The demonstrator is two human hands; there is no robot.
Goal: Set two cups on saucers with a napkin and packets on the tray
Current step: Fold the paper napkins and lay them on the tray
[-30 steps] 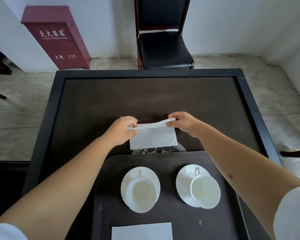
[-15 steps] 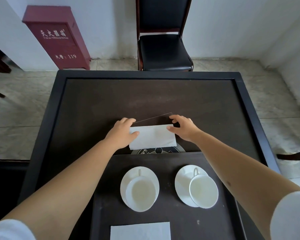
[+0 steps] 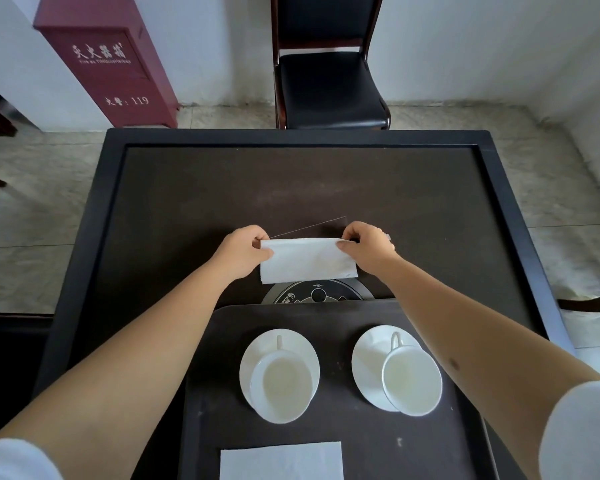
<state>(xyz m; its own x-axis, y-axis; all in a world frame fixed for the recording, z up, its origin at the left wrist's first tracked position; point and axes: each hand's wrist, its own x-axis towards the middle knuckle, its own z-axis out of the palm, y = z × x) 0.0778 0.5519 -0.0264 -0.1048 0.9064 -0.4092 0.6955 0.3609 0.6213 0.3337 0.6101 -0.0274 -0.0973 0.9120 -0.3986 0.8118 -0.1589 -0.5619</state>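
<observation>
A dark tray [image 3: 222,341] lies at the near edge of the table. On it stand two white cups, the left cup [image 3: 280,386] on its saucer [image 3: 291,341] and the right cup [image 3: 412,381] on its saucer [image 3: 368,358]. A flat white napkin [image 3: 281,460] lies at the tray's near edge. Beyond the tray, above the table, my left hand [image 3: 241,251] and my right hand [image 3: 369,245] pinch the top corners of a second folded white napkin [image 3: 307,260]. No packets are visible.
The dark table [image 3: 291,188] has a raised black rim. A round dark device [image 3: 317,295] peeks out between napkin and tray. A black chair [image 3: 329,81] stands beyond the table, a red cabinet [image 3: 108,60] at the far left wall.
Half a second ago the hands pressed the folded napkin flat on the table. Now they grip its top corners again, fingers curled, with the fold held taut.
</observation>
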